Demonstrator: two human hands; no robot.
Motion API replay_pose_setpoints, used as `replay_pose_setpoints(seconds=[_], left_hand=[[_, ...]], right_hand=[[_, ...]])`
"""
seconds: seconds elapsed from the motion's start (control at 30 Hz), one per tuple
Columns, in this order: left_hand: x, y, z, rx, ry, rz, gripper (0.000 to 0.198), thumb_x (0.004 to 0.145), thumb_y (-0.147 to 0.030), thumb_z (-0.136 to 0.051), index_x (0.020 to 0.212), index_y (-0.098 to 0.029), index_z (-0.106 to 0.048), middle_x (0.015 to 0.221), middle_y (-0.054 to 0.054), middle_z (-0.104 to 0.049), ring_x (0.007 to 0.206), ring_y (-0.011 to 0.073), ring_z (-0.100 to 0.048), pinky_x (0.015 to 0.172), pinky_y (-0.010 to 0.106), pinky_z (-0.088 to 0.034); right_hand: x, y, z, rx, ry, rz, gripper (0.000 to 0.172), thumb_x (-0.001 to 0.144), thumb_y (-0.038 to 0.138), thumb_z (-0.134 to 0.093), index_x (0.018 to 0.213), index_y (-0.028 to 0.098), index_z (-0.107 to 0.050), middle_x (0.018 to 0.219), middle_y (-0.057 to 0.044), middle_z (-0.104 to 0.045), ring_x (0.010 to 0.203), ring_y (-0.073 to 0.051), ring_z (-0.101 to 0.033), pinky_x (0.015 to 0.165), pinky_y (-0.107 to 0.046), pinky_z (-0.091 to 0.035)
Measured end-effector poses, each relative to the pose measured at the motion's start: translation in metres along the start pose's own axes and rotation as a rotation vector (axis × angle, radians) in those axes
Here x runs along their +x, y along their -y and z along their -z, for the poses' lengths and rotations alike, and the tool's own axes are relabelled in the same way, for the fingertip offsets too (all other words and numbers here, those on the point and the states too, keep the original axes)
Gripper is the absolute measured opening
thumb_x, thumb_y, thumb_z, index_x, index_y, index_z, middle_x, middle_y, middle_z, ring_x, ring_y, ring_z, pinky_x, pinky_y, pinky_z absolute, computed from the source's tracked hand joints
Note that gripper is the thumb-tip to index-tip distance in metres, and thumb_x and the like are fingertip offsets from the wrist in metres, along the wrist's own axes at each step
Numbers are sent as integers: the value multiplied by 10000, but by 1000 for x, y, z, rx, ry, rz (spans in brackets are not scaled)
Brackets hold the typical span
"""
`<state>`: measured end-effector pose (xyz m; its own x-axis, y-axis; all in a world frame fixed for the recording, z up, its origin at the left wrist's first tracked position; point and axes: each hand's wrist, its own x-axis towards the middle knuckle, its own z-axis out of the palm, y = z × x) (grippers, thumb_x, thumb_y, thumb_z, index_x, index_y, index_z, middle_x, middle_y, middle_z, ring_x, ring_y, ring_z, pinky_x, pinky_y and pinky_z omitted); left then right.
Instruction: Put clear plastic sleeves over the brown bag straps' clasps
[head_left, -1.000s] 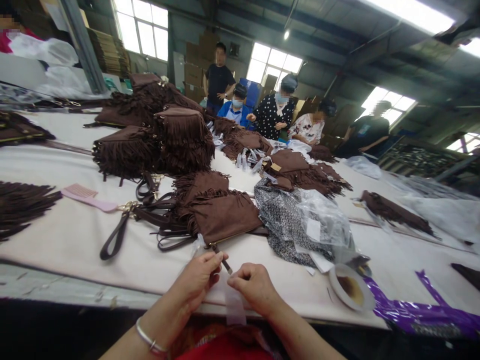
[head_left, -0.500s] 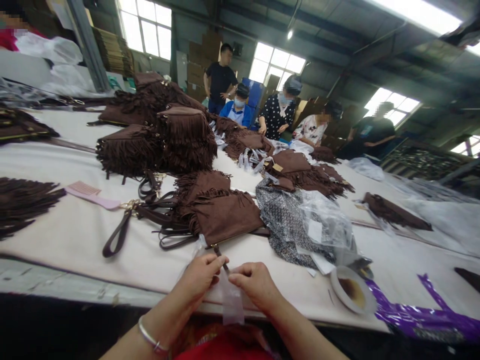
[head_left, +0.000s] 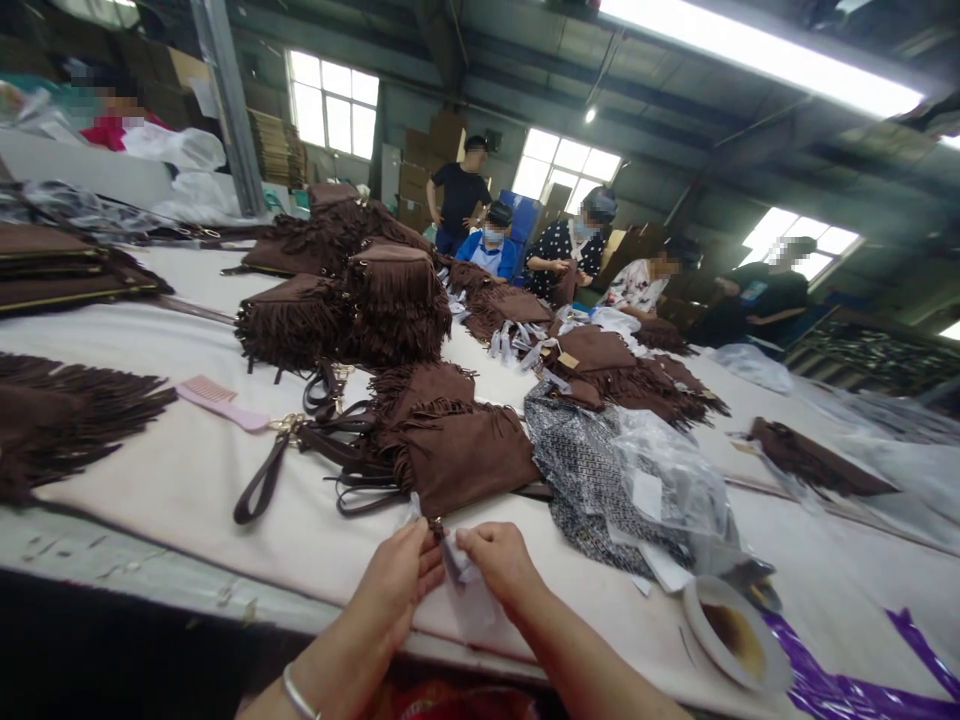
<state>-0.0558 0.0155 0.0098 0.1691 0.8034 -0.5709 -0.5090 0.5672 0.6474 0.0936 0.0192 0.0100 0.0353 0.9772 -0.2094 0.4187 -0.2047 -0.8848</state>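
A brown fringed bag (head_left: 469, 455) lies flat in front of me, its zipper edge towards me. From its near corner hangs a dark zipper pull tab (head_left: 451, 562), partly inside a small clear plastic sleeve (head_left: 476, 605). My left hand (head_left: 401, 565) is beside the tab, its fingers stretched out along it and not wrapped round it. The thumb and forefinger of my right hand (head_left: 504, 562) pinch the upper part of the sleeve. Another wisp of clear plastic (head_left: 412, 508) shows above my left hand.
Wrist straps (head_left: 262, 485) and a pink comb (head_left: 223, 403) lie left. Stacked fringed bags (head_left: 397, 300) stand behind. To the right are patterned cloth (head_left: 581, 480), clear plastic (head_left: 675, 465), a white bowl (head_left: 697, 605) with brown stuff and purple packaging (head_left: 847, 690). Several people work beyond.
My left fingers have gone from pinching the tab to lying stretched out beside it. The sleeve now covers part of the tab, with my right hand higher on it. The view has shifted left.
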Motion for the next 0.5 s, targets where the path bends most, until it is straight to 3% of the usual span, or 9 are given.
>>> replay_pose_setpoints(seconds=[0.23,0.4,0.5], left_hand=[[-15,-7,-8,127,-39,-63,232,848,-392,-518,993,-224,-585,965,61,-664,789,151,-635,606,237,-476],[-14,-8,2,245,8,-138,288,820,-456,-517,947,-210,-596,997,83,-658,882,215,-630,613,292,-519],[-9,-6,7,321,-22,-153,304,795,-469,-540,940,-209,-602,1008,89,-652,887,234,-638,582,294,-526]], right_hand=[[11,17,-12,-13,-9,15,404,716,457,-529,437,188,-411,450,56,-268,478,-90,-258,467,-250,-173],[11,21,-20,109,-18,-13,418,712,497,-543,467,191,-398,472,59,-271,495,-89,-245,469,-248,-176],[12,17,-24,204,-52,-40,418,720,512,-542,485,197,-402,484,59,-285,498,-93,-251,472,-250,-200]])
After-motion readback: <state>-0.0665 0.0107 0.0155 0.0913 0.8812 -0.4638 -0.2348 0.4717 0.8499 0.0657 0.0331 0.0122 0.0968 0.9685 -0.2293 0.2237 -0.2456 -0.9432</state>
